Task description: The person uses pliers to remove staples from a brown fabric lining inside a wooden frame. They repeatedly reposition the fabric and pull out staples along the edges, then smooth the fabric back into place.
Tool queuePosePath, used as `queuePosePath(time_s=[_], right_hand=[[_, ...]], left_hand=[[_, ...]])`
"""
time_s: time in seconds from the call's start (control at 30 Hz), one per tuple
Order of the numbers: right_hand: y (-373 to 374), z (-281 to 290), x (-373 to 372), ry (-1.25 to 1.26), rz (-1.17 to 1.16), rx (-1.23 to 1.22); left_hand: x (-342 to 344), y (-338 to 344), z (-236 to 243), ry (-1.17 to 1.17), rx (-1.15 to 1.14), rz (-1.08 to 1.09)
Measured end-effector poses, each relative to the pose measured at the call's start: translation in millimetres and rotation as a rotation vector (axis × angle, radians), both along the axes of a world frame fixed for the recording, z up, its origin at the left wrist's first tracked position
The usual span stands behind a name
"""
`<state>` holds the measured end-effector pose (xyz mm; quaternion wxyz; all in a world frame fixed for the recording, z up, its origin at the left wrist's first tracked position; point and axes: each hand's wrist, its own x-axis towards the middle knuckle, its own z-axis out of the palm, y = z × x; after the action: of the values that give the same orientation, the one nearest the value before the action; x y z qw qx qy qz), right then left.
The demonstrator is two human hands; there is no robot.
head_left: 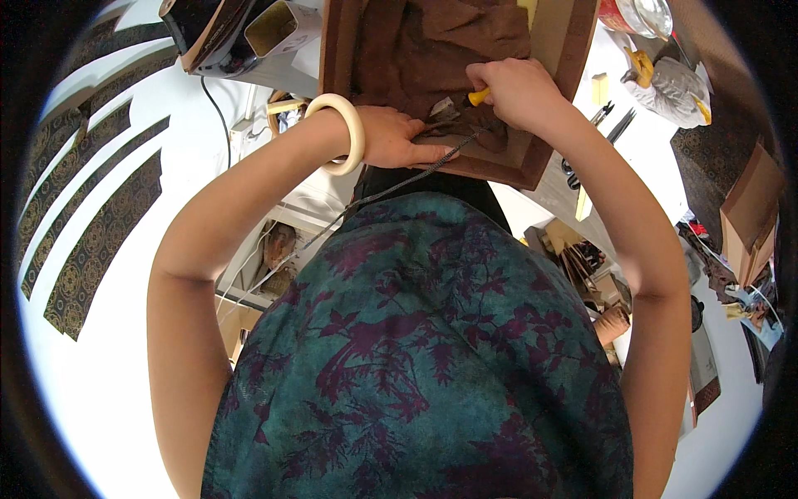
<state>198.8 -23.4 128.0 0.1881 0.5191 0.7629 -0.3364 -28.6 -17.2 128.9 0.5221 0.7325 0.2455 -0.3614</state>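
Note:
My right hand [522, 93] is closed around a small tool with a yellow handle [478, 97], most of which the hand hides. Its dark tip points left toward a small pale piece [441, 106] on brown cloth [440, 50]. Beside that piece, my left hand [389, 138] lies with fingers and thumb stretched out at the near left of the wooden tray [338, 50]. A dark braided cord [416, 176] runs from near my left thumb over the tray's front edge and down to the left. What lies under the left fingers is hidden.
Right of the tray are scissors [570, 176], dark slim tools [621, 125], a grey and yellow glove [677, 90] and a clear jar [644, 17]. A black container [208, 37] stands at the back left. Patterned dark strips [104, 241] spread out far left.

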Motion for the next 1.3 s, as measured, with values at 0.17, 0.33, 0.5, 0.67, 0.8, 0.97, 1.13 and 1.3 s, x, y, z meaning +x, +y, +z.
queuePosePath(time_s=[0.17, 0.33, 0.5, 0.67, 0.8, 0.97, 1.13, 1.3], right_hand=[[6, 3, -2, -0.038, -0.003, -0.014], [8, 10, 3, -0.020, 0.008, 0.004], [34, 39, 20, 0.221, -0.215, 0.083], [42, 56, 20, 0.192, -0.195, 0.042], [30, 55, 15, 0.075, -0.156, 0.049], [7, 61, -2, 0.099, -0.247, 0.016], [-24, 69, -34, 0.139, -0.339, 0.012], [-49, 56, -47, 0.313, -0.444, -0.016]], left_hand=[[-1, 0, 2, -0.028, 0.018, 0.005], [-2, 4, 7, -0.068, 0.030, -0.001], [-22, -9, 18, -0.275, 0.201, 0.088], [-31, -9, 28, -0.425, 0.092, 0.005], [-35, -3, 27, -0.441, 0.070, -0.066], [-42, 0, 54, -0.297, 0.088, -0.047], [-81, 1, 54, -0.305, 0.295, -0.105], [-88, 20, 77, -0.117, 0.470, -0.331]])
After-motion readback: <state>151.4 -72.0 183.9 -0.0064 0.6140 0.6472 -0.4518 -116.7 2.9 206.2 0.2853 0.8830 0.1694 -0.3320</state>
